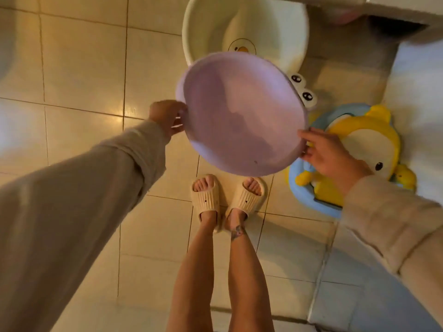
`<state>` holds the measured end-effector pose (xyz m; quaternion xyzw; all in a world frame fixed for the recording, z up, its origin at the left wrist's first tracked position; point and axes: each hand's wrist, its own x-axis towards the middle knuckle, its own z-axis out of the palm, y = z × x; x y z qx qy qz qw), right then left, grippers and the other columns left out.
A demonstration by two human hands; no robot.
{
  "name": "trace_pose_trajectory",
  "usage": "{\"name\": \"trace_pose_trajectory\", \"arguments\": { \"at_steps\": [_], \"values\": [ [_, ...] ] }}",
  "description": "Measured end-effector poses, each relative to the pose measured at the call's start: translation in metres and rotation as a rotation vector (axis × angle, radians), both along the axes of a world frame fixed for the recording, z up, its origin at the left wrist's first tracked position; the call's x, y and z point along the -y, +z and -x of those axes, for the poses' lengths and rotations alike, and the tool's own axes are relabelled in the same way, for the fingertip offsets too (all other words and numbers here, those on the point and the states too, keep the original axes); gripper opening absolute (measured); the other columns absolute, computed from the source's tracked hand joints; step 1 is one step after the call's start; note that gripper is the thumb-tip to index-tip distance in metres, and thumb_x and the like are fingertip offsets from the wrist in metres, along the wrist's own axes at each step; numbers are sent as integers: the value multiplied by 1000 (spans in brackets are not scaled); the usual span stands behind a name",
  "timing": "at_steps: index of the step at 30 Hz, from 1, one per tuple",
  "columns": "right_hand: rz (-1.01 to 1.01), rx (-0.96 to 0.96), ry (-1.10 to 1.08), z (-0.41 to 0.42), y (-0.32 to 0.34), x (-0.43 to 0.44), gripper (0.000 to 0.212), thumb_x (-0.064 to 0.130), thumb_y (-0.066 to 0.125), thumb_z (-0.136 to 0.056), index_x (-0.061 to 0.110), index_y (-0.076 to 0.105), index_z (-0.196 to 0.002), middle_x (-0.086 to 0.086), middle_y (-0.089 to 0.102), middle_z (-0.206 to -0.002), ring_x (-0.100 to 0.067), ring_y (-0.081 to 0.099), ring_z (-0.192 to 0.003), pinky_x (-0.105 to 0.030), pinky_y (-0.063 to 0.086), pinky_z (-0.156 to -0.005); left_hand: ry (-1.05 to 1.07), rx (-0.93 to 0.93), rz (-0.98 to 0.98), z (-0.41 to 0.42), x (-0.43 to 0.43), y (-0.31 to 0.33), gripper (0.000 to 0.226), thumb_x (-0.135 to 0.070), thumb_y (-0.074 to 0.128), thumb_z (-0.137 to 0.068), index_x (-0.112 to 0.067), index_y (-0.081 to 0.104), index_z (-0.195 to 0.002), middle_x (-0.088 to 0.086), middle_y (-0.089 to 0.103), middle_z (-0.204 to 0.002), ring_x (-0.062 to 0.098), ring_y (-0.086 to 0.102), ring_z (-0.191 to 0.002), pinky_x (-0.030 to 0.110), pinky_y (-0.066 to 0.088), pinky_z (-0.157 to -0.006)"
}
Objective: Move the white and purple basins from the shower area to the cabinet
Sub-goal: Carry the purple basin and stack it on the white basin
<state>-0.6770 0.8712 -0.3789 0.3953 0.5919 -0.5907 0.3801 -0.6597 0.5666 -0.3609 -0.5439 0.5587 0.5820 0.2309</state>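
While both hands are gripping its rim, the purple basin (242, 113) is hanging tilted above the tiled floor (84, 68), its hollow facing the camera. Left hand (167, 117): fingers curling around the basin's left edge, closed on it. Right hand (328, 154): fingertips pinching the lower right edge, thumb lying along the rim. White basin (244, 29): sitting on the floor just beyond the purple one, partly hidden by it, showing a duck print inside and two cartoon eyes (302, 88) at its near rim. Child's potty seat (359, 144), blue and yellow with a penguin figure: lying on the floor to the right, partly behind the right hand. Beige sleeves (96, 188) are covering both arms. Cream slippers (207, 196) are standing side by side below the purple basin. A pale ledge (395, 10) is crossing the upper right corner.
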Motion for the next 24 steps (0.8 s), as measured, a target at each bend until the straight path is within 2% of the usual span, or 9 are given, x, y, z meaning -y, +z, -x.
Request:
{"name": "trace_pose_trajectory", "arguments": {
  "at_steps": [4,7,9,12,16,18,21,23,24],
  "values": [
    [-9,-126,-96,59,-31,18,21,3,52,-90,17,57,-76,12,68,-53,-6,63,-60,-20,53,-55,-44,-125,8,62,7,-23,17,2,53,-78,-13,57,-71,1,56,-76,18,56,-69,27,52,-63],
    [-17,-204,-143,96,-54,39,20,-1,54,-88,14,54,-75,2,67,-69,-10,62,-67,-24,55,-60,-51,-178,54,94,8,-44,15,5,54,-76,-7,60,-82,5,61,-89,23,60,-85,34,56,-83],
    [-25,-240,-200,115,-71,51,23,-5,56,-86,14,52,-73,-1,65,-69,-13,62,-69,-27,56,-62,-59,-182,86,108,8,-61,20,9,53,-76,-6,61,-86,8,62,-96,23,58,-88,37,55,-87],
    [-36,-286,-255,131,-94,65,26,-7,60,-82,14,51,-70,-2,64,-65,-17,63,-72,-30,57,-65,-77,-202,113,120,10,-91,33,13,50,-74,-7,60,-98,10,60,-101,23,56,-88,36,55,-86],
    [-76,-311,-245,135,-126,70,31,-8,61,-81,16,49,-64,-5,61,-74,-16,62,-71,-26,56,-63,-131,-229,164,125,8,-126,32,16,44,-73,-6,55,-94,11,53,-101,22,50,-92,32,48,-80],
    [-108,-302,-237,133,-138,68,31,-7,60,-81,16,49,-64,-3,61,-74,-15,62,-72,-26,56,-63,-143,-237,145,123,6,-139,29,16,43,-72,-8,56,-83,11,54,-95,22,49,-91,33,45,-80],
    [-128,-283,-267,131,-148,65,29,-8,57,-83,16,50,-69,-3,60,-76,-14,61,-72,-28,55,-67,-189,-230,124,123,0,-146,31,13,44,-70,-15,50,-59,2,46,-67,16,43,-68,26,36,-67],
    [-147,-264,-243,132,-153,63,26,-6,55,-86,16,49,-72,-7,61,-85,-18,61,-81,-36,57,-79,-208,-235,120,123,-4,-146,29,10,46,-72,-15,48,-57,0,42,-62,13,39,-60,24,33,-60],
    [-202,-243,-137,134,-152,64,21,-2,56,-87,15,51,-76,-9,62,-95,-20,60,-88,-40,56,-85,-212,-235,117,124,-4,-144,28,8,47,-73,-16,49,-58,-1,43,-63,12,40,-59,23,34,-60]
  ]
}}
